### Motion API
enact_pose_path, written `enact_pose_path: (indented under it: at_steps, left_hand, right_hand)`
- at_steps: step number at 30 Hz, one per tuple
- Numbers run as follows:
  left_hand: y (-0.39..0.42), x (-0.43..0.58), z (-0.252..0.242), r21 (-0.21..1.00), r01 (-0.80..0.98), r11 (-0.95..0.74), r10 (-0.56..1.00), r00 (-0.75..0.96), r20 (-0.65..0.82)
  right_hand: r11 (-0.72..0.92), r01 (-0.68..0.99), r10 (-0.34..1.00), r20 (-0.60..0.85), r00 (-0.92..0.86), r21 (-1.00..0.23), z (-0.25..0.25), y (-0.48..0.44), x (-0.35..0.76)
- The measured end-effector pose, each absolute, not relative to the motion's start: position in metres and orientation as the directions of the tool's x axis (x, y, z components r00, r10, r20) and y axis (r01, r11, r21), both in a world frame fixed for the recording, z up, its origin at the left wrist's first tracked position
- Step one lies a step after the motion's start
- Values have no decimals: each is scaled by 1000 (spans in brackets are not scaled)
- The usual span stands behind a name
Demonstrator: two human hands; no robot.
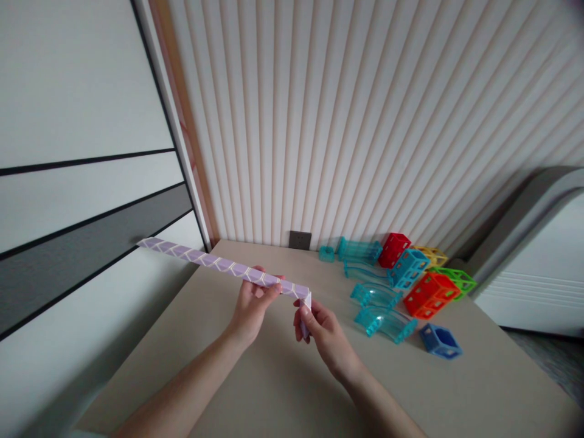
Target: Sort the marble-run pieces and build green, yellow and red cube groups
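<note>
A long, purple and white twisty snake puzzle is stretched out nearly straight above the table, its far end reaching left past the table edge. Near its right end a short section bends sharply down toward me. My left hand is closed around the straight part, thumb on top. The bent end section is pinched between the thumb and fingers of my right hand, which partly hide it.
On the table, to the right, lie clear teal track pieces, red frame blocks, a light-blue block, green and yellow frames, and a dark-blue block. Behind are a ribbed wall and a dark socket.
</note>
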State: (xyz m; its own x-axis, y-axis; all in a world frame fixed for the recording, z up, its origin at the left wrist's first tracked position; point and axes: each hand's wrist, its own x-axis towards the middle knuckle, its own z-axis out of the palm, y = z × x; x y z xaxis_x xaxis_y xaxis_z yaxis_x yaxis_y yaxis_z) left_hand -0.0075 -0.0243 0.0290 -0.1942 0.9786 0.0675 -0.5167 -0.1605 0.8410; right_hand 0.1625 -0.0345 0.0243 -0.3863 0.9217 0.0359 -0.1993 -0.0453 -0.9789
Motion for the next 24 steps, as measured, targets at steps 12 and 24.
enact_pose_path:
  at_steps: [12, 24]
  left_hand:
    - [-27, 0, 33, 819, -558, -133, 981, -189, 30]
    - [-28, 5, 31, 834, -539, -122, 980, -200, 15]
  right_hand:
    - [182, 217, 979, 157, -128, -959, 18, -39, 163]
    - [356, 400, 934, 317, -163, -845, 7, -42, 165]
